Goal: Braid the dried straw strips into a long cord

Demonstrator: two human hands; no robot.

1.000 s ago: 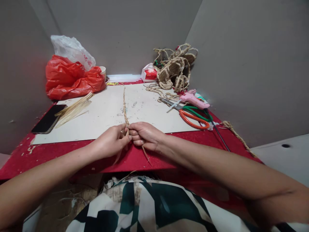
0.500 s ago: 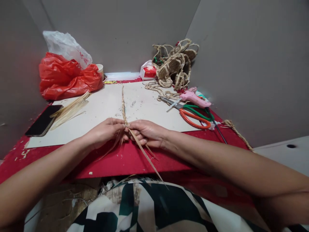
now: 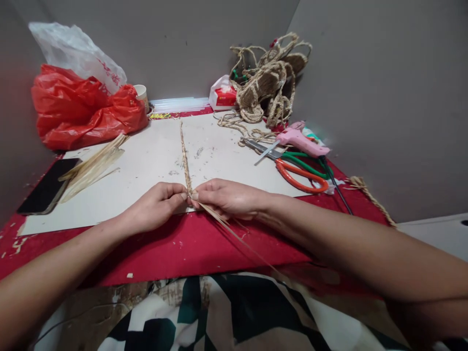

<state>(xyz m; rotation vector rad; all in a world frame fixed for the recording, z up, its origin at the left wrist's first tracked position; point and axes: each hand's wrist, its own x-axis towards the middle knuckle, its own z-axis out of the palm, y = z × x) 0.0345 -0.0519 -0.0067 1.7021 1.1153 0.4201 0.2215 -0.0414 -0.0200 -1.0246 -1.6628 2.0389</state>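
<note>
A thin straw braid [image 3: 185,158] runs away from me across the pale board [image 3: 153,161]. My left hand [image 3: 159,202] pinches the braid's near end from the left, thumb against forefinger. From the right, my right hand [image 3: 226,197] is closed on the same end, its fingertips almost touching the left ones. Loose straw strands [image 3: 234,234] trail from under my right hand toward my lap. The exact crossing of the strands is hidden by my fingers. Flat dry husk strips [image 3: 97,165] lie to the left, partly over a black phone [image 3: 49,187].
Scissors [image 3: 298,170] with orange and green handles and a pink glue gun [image 3: 302,139] lie at right. Behind them is a heap of woven straw sandals and cord [image 3: 263,87], beside a tissue pack [image 3: 222,95]. A red plastic bag [image 3: 84,112] and paper cup [image 3: 141,92] stand back left.
The camera view has shifted slightly. The strands that hung below my left hand now gather under my right hand, pointing right. Both hands keep their pinch at the braid's near end.
</note>
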